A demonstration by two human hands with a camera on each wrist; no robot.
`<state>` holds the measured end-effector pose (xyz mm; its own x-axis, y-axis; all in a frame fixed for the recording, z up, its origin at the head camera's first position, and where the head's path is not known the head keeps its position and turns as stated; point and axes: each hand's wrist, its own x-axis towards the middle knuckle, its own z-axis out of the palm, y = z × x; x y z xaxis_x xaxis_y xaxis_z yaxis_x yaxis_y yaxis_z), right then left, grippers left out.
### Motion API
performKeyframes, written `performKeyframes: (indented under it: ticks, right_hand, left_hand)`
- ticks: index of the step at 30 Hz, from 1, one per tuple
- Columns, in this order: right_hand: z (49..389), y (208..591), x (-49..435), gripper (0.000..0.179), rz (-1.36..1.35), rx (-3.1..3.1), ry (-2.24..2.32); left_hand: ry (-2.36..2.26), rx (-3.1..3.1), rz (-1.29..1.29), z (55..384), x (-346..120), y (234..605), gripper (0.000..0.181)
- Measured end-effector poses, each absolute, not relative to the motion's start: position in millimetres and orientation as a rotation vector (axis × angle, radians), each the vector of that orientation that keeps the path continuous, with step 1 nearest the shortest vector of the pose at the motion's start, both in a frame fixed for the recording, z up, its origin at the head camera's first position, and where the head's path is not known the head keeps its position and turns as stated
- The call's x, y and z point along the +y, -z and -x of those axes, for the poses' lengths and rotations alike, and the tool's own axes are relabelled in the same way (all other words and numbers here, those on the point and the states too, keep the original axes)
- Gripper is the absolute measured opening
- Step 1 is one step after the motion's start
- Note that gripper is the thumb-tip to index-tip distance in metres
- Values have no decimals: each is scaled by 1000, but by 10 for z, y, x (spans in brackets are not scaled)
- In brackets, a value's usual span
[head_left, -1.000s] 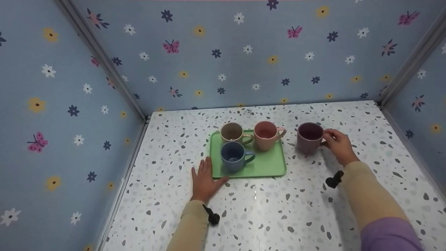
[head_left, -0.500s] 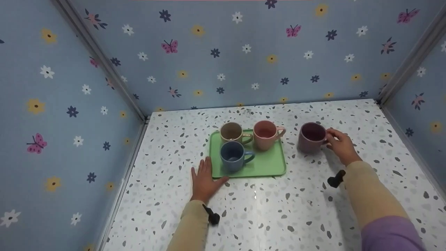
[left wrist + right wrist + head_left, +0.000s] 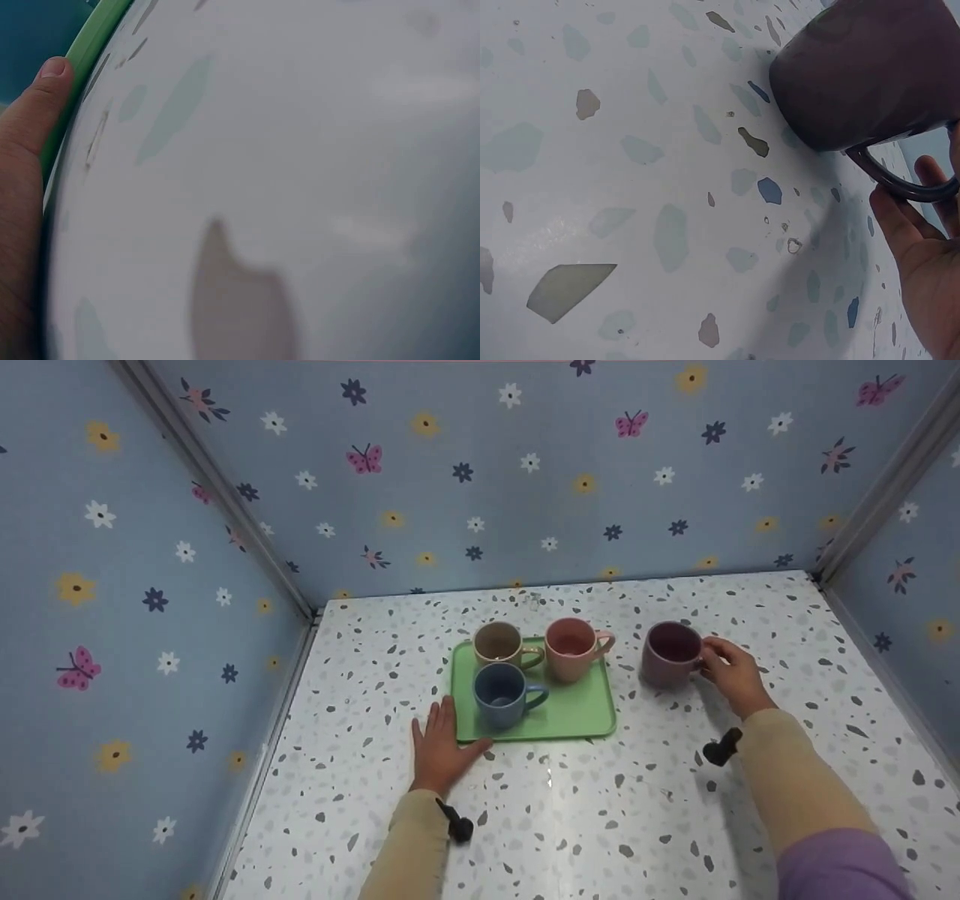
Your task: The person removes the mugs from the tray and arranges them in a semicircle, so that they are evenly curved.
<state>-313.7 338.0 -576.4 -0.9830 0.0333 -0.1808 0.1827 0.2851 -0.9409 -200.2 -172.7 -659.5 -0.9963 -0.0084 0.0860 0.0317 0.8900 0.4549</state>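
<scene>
On the right of the head view, my right hand point(image 3: 736, 675) grips the handle of a dark purple mug point(image 3: 666, 669), which is upright to the right of the tray. The right wrist view shows the mug's handle point(image 3: 904, 187) between my fingers and thumb. My left hand point(image 3: 439, 750) lies with spread fingers at the near left corner of the green tray point(image 3: 574, 724), its thumb along the front rim. On the tray stand a blue mug point(image 3: 499, 709) at front left, a beige mug point(image 3: 487, 656) behind it and a pink mug point(image 3: 570, 664), handles pointing right.
A white speckled table point(image 3: 585, 825) carries everything. Blue flowered panels point(image 3: 525, 495) close off its back, left and right sides. Black wrist-worn devices point(image 3: 457, 826) sit on both sleeves.
The purple mug and my right hand have shifted very slightly to the right since a second ago. My left hand and the tray with its mugs stay in place.
</scene>
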Motion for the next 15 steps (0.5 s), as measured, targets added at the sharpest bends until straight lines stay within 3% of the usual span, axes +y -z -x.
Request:
performKeyframes:
  ticks: [15]
  right_hand:
    - [3144,5679,3395,60,-179,2423,1742]
  left_hand:
    - [729,-2986,-1,1988,-1718,6567,117]
